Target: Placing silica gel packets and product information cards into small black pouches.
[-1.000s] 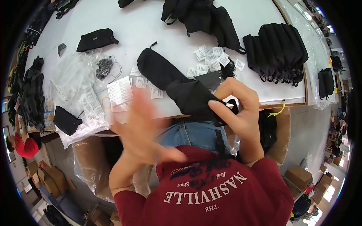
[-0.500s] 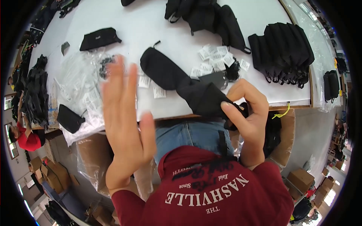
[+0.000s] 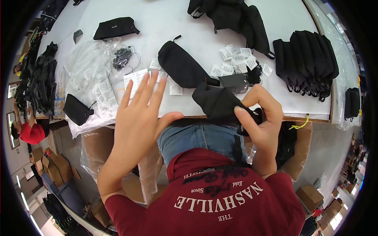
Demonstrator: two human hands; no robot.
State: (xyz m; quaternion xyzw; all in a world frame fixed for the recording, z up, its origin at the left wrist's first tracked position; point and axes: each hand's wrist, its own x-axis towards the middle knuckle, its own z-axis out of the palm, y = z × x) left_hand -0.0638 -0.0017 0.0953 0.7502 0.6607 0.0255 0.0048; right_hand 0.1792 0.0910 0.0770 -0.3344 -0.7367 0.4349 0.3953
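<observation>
My right hand point(image 3: 260, 124) pinches a black fabric pouch point(image 3: 216, 103) at its right end, over the front edge of the table. The pouch hangs folded and limp, with its left end free. Just beyond it, another black pouch point(image 3: 183, 66) with a small pull loop lies flat. My left hand point(image 3: 138, 108) is raised over the front edge with its fingers spread, holding nothing. Past its fingertips lie a printed white sheet point(image 3: 136, 76) and white labels point(image 3: 176, 89). Behind the held pouch are a dark card point(image 3: 233, 82) and a heap of white tags point(image 3: 238, 57).
Overlapping black pouches point(image 3: 305, 63) lie in a row at the right. More black pouches point(image 3: 230, 19) are piled at the back. Clear plastic bags point(image 3: 88, 65) and a bundle of black cords point(image 3: 122, 58) spread at the left. Cardboard boxes point(image 3: 305, 149) stand below the front edge.
My left hand has drawn away from the table and its fingers have fanned out. The view has shifted slightly. My right hand keeps its pinch on the pouch, whose free end has pulled nearer.
</observation>
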